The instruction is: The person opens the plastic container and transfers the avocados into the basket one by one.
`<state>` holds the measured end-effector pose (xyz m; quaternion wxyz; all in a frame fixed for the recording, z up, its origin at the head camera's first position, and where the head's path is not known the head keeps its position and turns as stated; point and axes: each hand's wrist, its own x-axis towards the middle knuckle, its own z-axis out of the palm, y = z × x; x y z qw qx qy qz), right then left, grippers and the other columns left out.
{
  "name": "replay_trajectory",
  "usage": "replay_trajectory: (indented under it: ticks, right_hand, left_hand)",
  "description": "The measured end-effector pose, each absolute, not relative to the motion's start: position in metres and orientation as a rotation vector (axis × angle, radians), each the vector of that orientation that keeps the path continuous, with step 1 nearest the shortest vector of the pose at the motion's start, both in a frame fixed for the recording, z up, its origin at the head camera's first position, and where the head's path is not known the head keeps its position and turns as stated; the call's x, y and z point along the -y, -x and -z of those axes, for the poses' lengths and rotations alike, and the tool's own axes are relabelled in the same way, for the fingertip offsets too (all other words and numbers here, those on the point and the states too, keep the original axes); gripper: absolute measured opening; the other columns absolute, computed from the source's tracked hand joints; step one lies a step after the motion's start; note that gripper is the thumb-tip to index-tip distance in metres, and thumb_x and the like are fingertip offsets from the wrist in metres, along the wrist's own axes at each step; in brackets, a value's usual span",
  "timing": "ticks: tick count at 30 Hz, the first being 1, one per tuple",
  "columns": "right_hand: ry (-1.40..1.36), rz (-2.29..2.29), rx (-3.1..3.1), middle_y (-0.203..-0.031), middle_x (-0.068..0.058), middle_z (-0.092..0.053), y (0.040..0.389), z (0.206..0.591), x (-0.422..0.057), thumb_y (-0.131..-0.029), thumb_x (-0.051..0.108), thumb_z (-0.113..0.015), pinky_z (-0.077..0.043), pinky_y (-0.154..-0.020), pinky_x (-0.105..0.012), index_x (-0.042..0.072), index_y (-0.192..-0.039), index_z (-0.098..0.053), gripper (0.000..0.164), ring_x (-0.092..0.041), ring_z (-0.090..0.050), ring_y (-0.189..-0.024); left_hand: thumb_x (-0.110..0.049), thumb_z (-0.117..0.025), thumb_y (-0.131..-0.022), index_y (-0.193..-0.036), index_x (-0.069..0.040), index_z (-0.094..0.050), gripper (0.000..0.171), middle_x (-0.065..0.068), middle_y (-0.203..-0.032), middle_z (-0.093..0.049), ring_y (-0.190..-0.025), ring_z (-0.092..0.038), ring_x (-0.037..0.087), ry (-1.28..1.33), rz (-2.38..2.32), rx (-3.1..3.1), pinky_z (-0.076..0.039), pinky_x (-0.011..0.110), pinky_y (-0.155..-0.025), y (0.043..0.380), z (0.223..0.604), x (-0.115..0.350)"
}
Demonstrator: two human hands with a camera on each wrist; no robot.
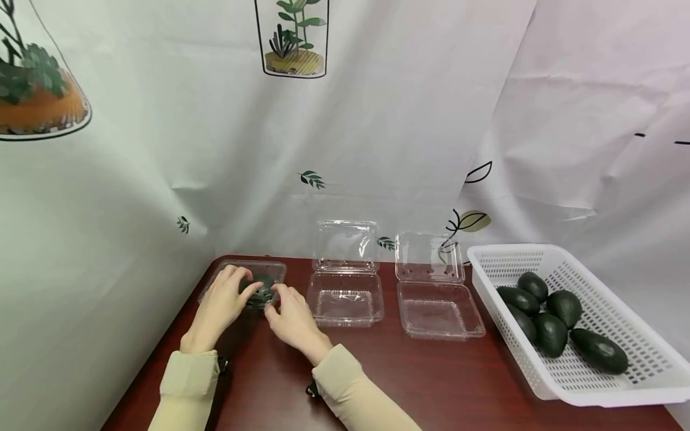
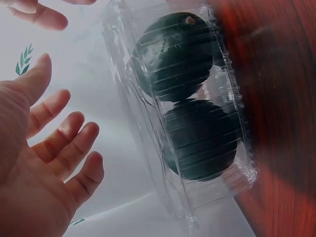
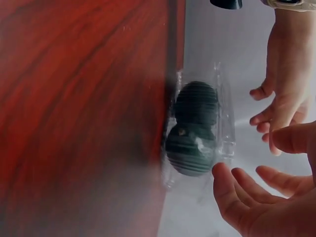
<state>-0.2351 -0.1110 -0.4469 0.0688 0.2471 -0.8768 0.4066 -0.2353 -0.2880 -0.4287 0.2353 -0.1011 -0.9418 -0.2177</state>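
Observation:
A clear plastic clamshell box point(image 1: 278, 270) lies at the table's far left corner with its lid down. Through its ribbed side two dark green avocados point(image 2: 174, 57) show in the left wrist view, and the same avocados point(image 3: 191, 148) in the right wrist view. My left hand point(image 1: 218, 305) hovers over the box's left side, fingers spread and loosely bent, holding nothing. Close to the box's near right corner is my right hand point(image 1: 295, 320), its fingers also relaxed point(image 3: 266, 202). Whether a right fingertip touches the lid I cannot tell.
Two more clear clamshells, one in the middle point(image 1: 345, 299) and one to its right point(image 1: 439, 308), stand with lids raised, without fruit. A white perforated basket point(image 1: 641, 335) at the right holds several avocados point(image 1: 551, 335). Behind the dark red table point(image 1: 377, 383) hangs a printed white curtain point(image 1: 377, 137).

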Motion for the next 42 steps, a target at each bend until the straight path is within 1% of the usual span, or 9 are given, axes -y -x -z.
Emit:
replay_trajectory:
  ticks: [3, 10, 16, 19, 23, 25, 30, 36, 42]
  right_hand:
    - [-0.696, -1.260, 2.641, -0.100, -0.006, -0.061, 0.235, 0.451, 0.115, -0.093, 0.022, -0.061, -0.044, -0.070, -0.022, 0.007, -0.129, -0.057, 0.039, -0.006, -0.052, -0.079]
    - [-0.579, -1.462, 2.628, -0.102, -0.006, -0.060, 0.236, 0.461, 0.118, -0.092, 0.018, -0.061, -0.046, -0.073, -0.026, 0.006, -0.128, -0.057, 0.038, -0.007, -0.054, -0.080]
    - [-0.452, -1.721, 2.592, -0.090, 0.002, -0.060, 0.234, 0.470, 0.123, -0.095, 0.011, -0.057, -0.045, -0.070, -0.028, 0.003, -0.133, -0.050, 0.039, -0.005, -0.055, -0.074]
    - [-0.377, -1.903, 2.541, -0.086, -0.002, -0.063, 0.233, 0.473, 0.127, -0.097, 0.007, -0.052, -0.048, -0.065, -0.029, 0.002, -0.132, -0.046, 0.036, -0.011, -0.059, -0.068]
    - [-0.243, -2.198, 2.406, -0.084, -0.015, -0.063, 0.233, 0.476, 0.132, -0.098, 0.005, -0.051, -0.052, -0.054, -0.033, 0.002, -0.121, -0.048, 0.023, -0.024, -0.064, -0.061]
    - [-0.190, -2.296, 2.347, -0.083, -0.017, -0.062, 0.233, 0.477, 0.135, -0.098, 0.004, -0.050, -0.053, -0.053, -0.033, 0.002, -0.114, -0.048, 0.016, -0.026, -0.065, -0.060]
    - [-0.163, -2.469, 2.264, -0.081, -0.017, -0.059, 0.233, 0.480, 0.137, -0.100, 0.006, -0.047, -0.052, -0.052, -0.030, 0.003, -0.104, -0.050, 0.006, -0.024, -0.065, -0.058]
    - [-0.178, -2.655, 2.179, -0.077, -0.011, -0.056, 0.234, 0.487, 0.141, -0.102, 0.007, -0.042, -0.049, -0.051, -0.024, 0.004, -0.102, -0.051, 0.009, -0.019, -0.062, -0.057]
    - [-0.175, -2.768, 2.093, -0.073, -0.007, -0.054, 0.237, 0.493, 0.141, -0.103, 0.008, -0.043, -0.046, -0.050, -0.022, 0.002, -0.101, -0.055, 0.014, -0.014, -0.060, -0.056]
  left_hand:
    - [-0.022, -0.075, -0.088, -0.098, -0.003, -0.060, 0.026, 0.016, -0.101, -0.056, -0.086, -0.051, 0.032, 0.298, 0.589, 2.596, -0.041, 0.046, -0.072, 0.236, 0.429, 0.289]
    - [-0.023, -0.078, -0.084, -0.098, -0.004, -0.061, 0.029, 0.015, -0.103, -0.056, -0.092, -0.052, 0.033, 0.310, 0.539, 2.625, -0.040, 0.052, -0.076, 0.236, 0.435, 0.290]
    - [-0.023, -0.082, -0.080, -0.096, -0.005, -0.062, 0.031, 0.011, -0.098, -0.056, -0.089, -0.052, 0.031, 0.376, 0.491, 2.621, -0.039, 0.048, -0.073, 0.235, 0.441, 0.292]
    - [-0.022, -0.083, -0.079, -0.096, -0.006, -0.063, 0.031, 0.010, -0.096, -0.056, -0.087, -0.052, 0.030, 0.423, 0.485, 2.631, -0.039, 0.048, -0.074, 0.234, 0.442, 0.290]
    - [-0.019, -0.084, -0.078, -0.097, -0.007, -0.064, 0.030, 0.006, -0.092, -0.055, -0.085, -0.053, 0.028, 0.466, 0.468, 2.636, -0.041, 0.047, -0.073, 0.234, 0.441, 0.287]
    - [-0.016, -0.084, -0.077, -0.096, -0.007, -0.065, 0.029, 0.005, -0.090, -0.054, -0.082, -0.052, 0.026, 0.499, 0.447, 2.628, -0.042, 0.045, -0.072, 0.234, 0.440, 0.285]
    - [-0.009, -0.084, -0.077, -0.088, -0.010, -0.065, 0.022, 0.002, -0.086, -0.051, -0.078, -0.048, 0.020, 0.595, 0.413, 2.639, -0.041, 0.037, -0.068, 0.233, 0.437, 0.279]
    - [-0.003, -0.080, -0.080, -0.086, -0.010, -0.067, 0.016, 0.002, -0.086, -0.052, -0.079, -0.049, 0.019, 0.601, 0.398, 2.725, -0.042, 0.035, -0.068, 0.233, 0.436, 0.273]
    - [-0.001, -0.079, -0.080, -0.083, -0.009, -0.069, 0.014, -0.001, -0.080, -0.051, -0.077, -0.052, 0.019, 0.612, 0.351, 2.707, -0.045, 0.035, -0.068, 0.234, 0.443, 0.272]
